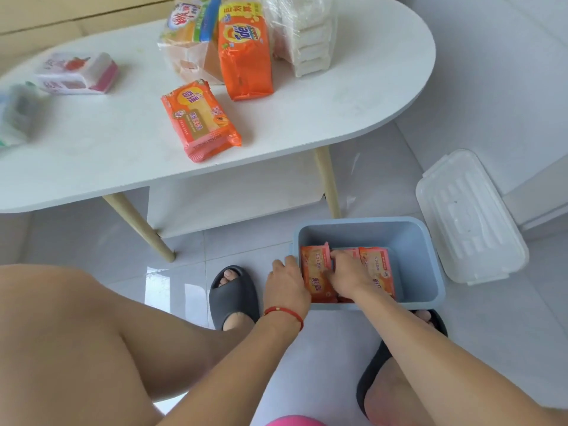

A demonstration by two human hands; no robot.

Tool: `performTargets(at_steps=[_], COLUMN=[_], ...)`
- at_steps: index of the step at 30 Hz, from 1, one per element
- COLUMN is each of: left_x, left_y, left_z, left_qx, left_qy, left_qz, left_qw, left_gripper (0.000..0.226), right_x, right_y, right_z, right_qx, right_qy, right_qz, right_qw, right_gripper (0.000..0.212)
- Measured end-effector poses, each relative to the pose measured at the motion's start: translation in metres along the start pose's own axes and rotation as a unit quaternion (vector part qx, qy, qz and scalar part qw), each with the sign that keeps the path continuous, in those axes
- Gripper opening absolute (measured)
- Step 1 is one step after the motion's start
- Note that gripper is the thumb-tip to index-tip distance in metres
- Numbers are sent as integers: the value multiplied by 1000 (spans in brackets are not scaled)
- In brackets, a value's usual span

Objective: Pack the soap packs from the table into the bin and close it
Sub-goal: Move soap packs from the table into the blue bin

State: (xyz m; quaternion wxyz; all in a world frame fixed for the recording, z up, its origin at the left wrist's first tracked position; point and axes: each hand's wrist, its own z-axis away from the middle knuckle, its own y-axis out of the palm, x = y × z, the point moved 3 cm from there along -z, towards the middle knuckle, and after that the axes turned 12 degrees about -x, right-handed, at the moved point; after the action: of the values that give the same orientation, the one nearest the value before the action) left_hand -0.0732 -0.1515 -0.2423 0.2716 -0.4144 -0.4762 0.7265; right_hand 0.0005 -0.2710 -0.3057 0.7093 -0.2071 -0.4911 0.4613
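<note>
A blue-grey bin [418, 241] stands on the floor below the table's right end. Orange soap packs lie inside it at the left. My left hand [287, 285] rests on the bin's left rim, fingers against an upright orange pack [313, 272]. My right hand [349, 276] is inside the bin, fingers curled on that same pack, beside another orange pack [379, 269]. On the white table [123, 149] lie an orange pack [201, 119], a larger orange pack [244, 53], a pink-and-white pack [78, 73] and further packs. The translucent lid [470, 216] lies on the floor right of the bin.
A clear-wrapped bundle of soaps [190, 35] and a wrapped white stack [304, 32] stand at the table's back. A blurred pack [17, 115] sits at the left edge. My feet in dark slippers [233, 293] flank the bin. Wooden table legs [141, 226] stand left of it.
</note>
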Motion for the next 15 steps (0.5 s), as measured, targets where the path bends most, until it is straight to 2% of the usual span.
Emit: performTargets(at_steps=[5,9,12,14,15], left_x=[10,8,11,15,20], left_y=[2,-20,-72,-115,-142], left_z=[3,-5,-11,-14,-16], left_qx=[45,65,-51,-141,-184], left_qy=[-7,-10,-22,-15,-11], left_qz=[43,41,109,155,176], left_qw=[998,997,993,978,967], left_gripper=[19,34,39,29,23], right_x=[-6,9,59,102,129], right_y=[-4,-25,-66,-96,-111], right_z=[-4,2,12,27,37], right_qx=[52,92,83,91,63], right_qy=[13,-3,-56,-106,-153], right_qz=[-6,63,141,131,114], right_qw=[999,994,985,981,980], right_gripper=[19,13,14,25,27])
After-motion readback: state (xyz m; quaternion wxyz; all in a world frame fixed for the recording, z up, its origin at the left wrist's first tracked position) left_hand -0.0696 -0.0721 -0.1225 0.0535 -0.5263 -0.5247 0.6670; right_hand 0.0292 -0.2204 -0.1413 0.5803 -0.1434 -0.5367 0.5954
